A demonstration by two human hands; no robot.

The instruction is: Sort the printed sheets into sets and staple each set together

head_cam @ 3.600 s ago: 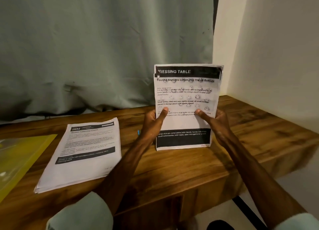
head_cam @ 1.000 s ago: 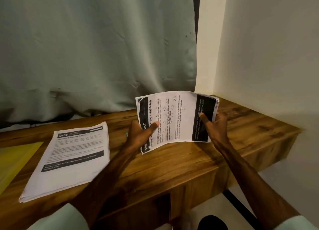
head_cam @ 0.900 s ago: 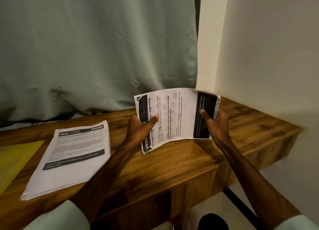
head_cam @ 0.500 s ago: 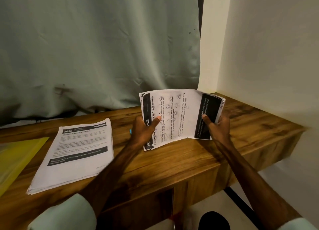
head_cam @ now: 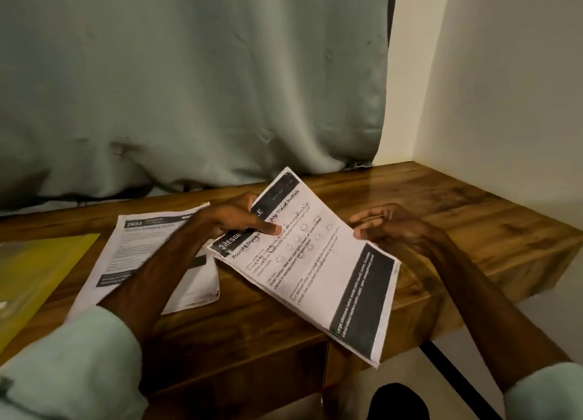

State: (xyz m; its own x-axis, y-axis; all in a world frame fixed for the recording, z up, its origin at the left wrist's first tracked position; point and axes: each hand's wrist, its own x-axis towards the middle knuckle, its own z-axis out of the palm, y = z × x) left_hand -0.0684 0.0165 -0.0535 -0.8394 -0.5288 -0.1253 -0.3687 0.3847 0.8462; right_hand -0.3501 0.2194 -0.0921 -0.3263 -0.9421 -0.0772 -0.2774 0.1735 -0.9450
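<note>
- Held set (head_cam: 315,271): several printed sheets, edges roughly squared, lying slantwise over the front right part of the counter (head_cam: 457,230). Lower end w/ black band sticks out past the front edge. Can't tell if the underside rests on the wood or floats just above.
- Left hand (head_cam: 233,217): grip grasping the set's top left corner, thumb (head_cam: 273,229) pressed on the top page, other fingers hidden behind the paper.
- Right hand (head_cam: 388,227): grip released, fingers loose & near straight, just beside the set's right edge. Contact w/ the paper: can't tell.
- Second pile (head_cam: 148,249): flat on the counter, left of the held set, partly under the left forearm; the two lots nearly meet at a corner.
- Progress, my read: sorting partly done, two groups exist, one parked, one in hand & looking aligned. No staple visible on either, no stapler in view. So stapling is prob. left for both.
- Writing, held set: white-on-black header "RESSIN…" then "…LE", thumb covers the middle. Title "Pouring Skincare … into Travel Bottles". Bottom band seems to begin "Large skincare…", rest too blurred.
- Writing, second pile: "2652" in the header bar; rest unreadable.
- Round about: yellow folder (head_cam: 41,262) far left on the counter; grey-green curtain (head_cam: 189,88) behind; pale wall (head_cam: 504,88) at right.
</note>
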